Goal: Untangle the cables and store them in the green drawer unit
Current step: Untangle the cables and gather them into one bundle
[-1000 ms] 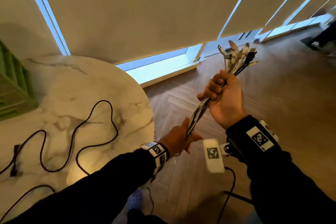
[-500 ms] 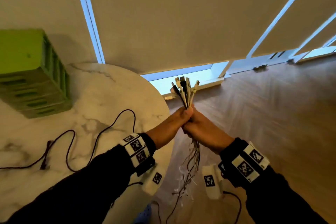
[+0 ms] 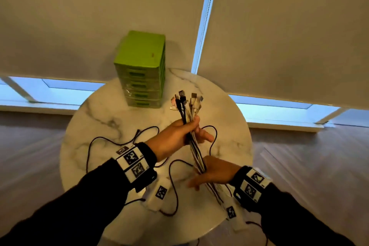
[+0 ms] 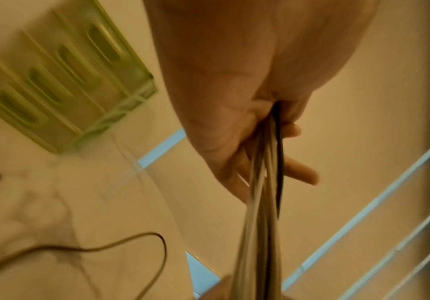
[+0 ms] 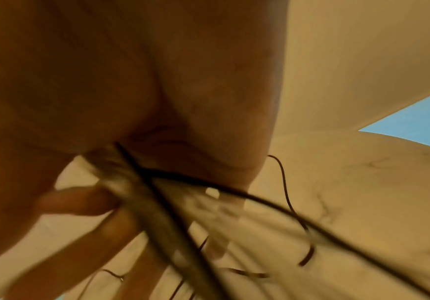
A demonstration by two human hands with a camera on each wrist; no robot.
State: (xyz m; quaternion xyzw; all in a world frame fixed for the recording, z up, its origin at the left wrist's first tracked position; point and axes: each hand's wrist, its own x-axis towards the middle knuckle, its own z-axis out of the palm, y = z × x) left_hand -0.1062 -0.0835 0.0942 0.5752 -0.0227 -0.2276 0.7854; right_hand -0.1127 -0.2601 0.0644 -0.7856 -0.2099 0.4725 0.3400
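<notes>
Now both hands hold one bundle of cables (image 3: 196,146) above the round marble bench (image 3: 95,118).

The left hand (image 3: 175,136) grips the bundle near its upper end, with thumb and some fingers (image 3: 196,121) curled round it while other fingers (image 3: 206,137) stick out straighter; the plugs fan out just above this grip. The right hand (image 3: 215,171) holds the same bundle lower down, nearer the person, and its fingers (image 3: 192,182) look loosely closed around the cables, though blur hides the exact grip. Beyond the left fingers, the green drawer unit (image 3: 142,70) stands upright on the far side of the bench. A dark cable (image 3: 88,146) lies loose on the bench, under and beside both hands.
</notes>
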